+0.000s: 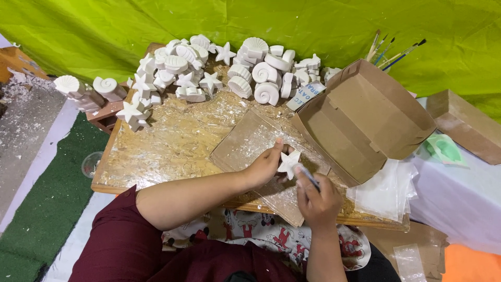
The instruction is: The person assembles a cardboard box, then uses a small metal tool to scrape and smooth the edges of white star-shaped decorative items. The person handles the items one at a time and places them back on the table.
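White plaster shells and stars (209,68) heap along the far edge of the wooden bench (156,151) – bare board nearer. The left hand (266,166) grips a white plaster star (288,162) over a cardboard sheet (245,143); the right hand (317,198) is clenched on a thin tool (309,176). Beyond stands an open cardboard box (365,117) (inside hidden) – brushes (389,52) behind it, green cloth backdrop (313,26).

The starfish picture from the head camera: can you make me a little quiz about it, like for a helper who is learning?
1. True or false: the left hand holds a white plaster starfish.
2. What does the right hand grip? A) a thin dark tool B) a paintbrush C) a seashell
3. Fill in: the open cardboard box is coloured ____.

Key: 1 true; 2 A; 3 brown.
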